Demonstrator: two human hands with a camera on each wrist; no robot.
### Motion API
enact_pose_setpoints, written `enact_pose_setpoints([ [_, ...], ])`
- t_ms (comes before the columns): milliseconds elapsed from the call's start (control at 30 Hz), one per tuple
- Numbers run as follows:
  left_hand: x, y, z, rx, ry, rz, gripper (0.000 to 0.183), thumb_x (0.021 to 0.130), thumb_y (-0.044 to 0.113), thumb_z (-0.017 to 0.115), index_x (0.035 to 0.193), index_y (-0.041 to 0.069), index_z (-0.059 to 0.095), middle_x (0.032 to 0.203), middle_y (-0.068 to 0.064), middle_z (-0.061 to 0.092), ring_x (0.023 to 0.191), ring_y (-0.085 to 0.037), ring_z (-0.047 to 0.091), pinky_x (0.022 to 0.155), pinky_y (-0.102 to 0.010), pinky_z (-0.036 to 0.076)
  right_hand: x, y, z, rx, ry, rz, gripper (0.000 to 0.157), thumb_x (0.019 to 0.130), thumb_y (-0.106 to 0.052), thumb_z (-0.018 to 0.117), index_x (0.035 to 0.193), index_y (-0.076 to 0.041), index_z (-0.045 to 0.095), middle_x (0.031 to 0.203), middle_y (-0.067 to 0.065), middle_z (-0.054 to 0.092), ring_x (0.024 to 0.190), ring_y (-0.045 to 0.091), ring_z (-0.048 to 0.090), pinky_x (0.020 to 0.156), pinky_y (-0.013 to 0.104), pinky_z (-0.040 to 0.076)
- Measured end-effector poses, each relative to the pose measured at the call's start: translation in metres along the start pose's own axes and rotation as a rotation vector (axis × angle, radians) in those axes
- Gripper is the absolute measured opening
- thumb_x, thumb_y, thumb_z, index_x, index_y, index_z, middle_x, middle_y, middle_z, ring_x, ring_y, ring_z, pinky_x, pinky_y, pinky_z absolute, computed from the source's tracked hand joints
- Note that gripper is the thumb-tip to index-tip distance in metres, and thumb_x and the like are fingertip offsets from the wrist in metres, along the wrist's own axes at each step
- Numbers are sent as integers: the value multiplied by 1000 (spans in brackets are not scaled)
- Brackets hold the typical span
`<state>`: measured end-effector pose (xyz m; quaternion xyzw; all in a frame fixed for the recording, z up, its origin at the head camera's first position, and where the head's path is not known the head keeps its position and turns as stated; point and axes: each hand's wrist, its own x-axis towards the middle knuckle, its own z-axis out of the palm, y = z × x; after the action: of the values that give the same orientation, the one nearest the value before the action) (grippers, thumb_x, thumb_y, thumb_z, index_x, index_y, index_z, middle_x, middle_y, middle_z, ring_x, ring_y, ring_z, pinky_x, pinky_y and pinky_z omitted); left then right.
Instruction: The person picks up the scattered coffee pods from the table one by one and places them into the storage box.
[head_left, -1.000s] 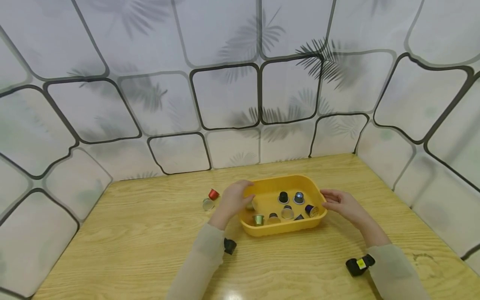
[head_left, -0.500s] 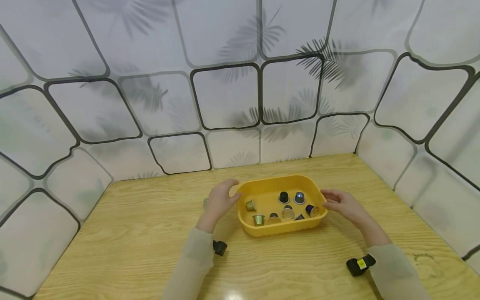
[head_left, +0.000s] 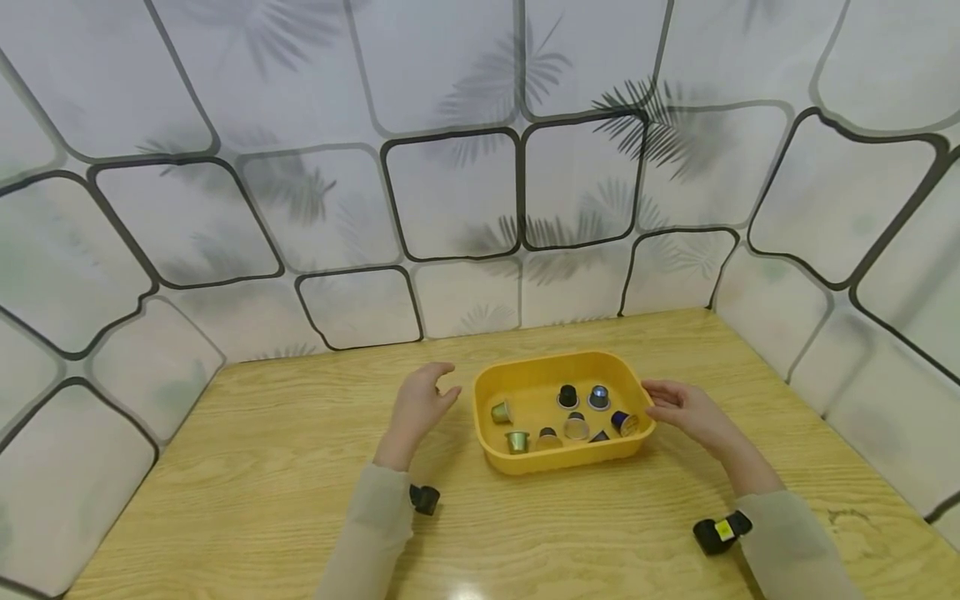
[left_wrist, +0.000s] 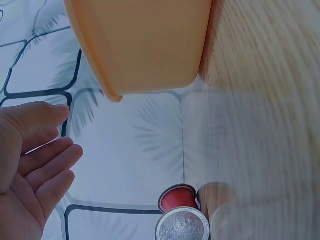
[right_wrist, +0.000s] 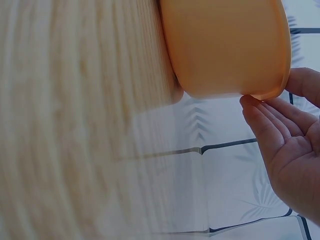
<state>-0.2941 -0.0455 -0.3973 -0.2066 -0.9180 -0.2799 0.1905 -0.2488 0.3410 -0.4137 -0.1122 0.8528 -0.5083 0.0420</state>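
A yellow plastic tray point(head_left: 555, 463) sits on the wooden table with several coffee capsules in it. Among these are a green capsule point(head_left: 517, 442), a black one point(head_left: 567, 395), a blue one point(head_left: 599, 396) and a dark blue one point(head_left: 622, 422). My right hand point(head_left: 686, 408) pinches the tray's right end at the rim, thumb and fingertips on either side of it. Left of the tray, my left hand point(head_left: 415, 408) is in the air with thumb and fingers apart, holding nothing. The left wrist view shows a red capsule point(left_wrist: 177, 198) beside one with a silver lid point(left_wrist: 182, 226); the hand hides both in the head view.
The wooden table point(head_left: 285, 467) runs back to a patterned wall covering point(head_left: 465, 292), which also closes in both sides. Each wrist carries a black strap-on camera, the right one point(head_left: 720, 532) bearing a yellow mark.
My left hand has come away from inside the tray's left end and moved left, now in front of the loose capsules. A second green capsule has come into sight in the tray. The right hand stays put.
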Motion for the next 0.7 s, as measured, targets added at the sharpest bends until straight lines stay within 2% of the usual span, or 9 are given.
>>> enact_pose_setpoints([
  [100, 0, -3, -2, 7, 9, -1, 33, 79, 11, 66, 108, -3, 60, 103, -16, 60, 64, -19, 57, 61, -30, 48, 0, -1, 0, 10, -4, 7, 53, 90, -13, 52, 130, 14, 30, 130, 31, 33, 118, 42, 34, 91, 44, 35],
  [367, 0, -11, -6, 7, 54, -15, 32, 76, 9, 69, 104, -4, 62, 101, -18, 61, 94, -31, 56, 82, -41, 44, -1, -4, 1, 11, 3, 11, 53, 89, -13, 53, 130, 14, 30, 130, 31, 33, 118, 43, 34, 91, 45, 35],
  [533, -2, -17, -7, 10, 12, -54, 32, 76, 9, 68, 104, -5, 61, 101, -18, 61, 96, -32, 55, 83, -42, 43, -1, -3, 1, 11, 4, 2, 53, 89, -12, 53, 129, 14, 31, 129, 32, 34, 117, 43, 35, 90, 44, 37],
  [700, -3, -22, -8, 12, -52, -138, 35, 77, 11, 67, 107, -5, 60, 104, -19, 60, 98, -32, 54, 84, -42, 42, -1, -3, 1, 7, 5, -3, 53, 89, -13, 53, 129, 14, 31, 129, 32, 34, 117, 43, 34, 90, 44, 36],
])
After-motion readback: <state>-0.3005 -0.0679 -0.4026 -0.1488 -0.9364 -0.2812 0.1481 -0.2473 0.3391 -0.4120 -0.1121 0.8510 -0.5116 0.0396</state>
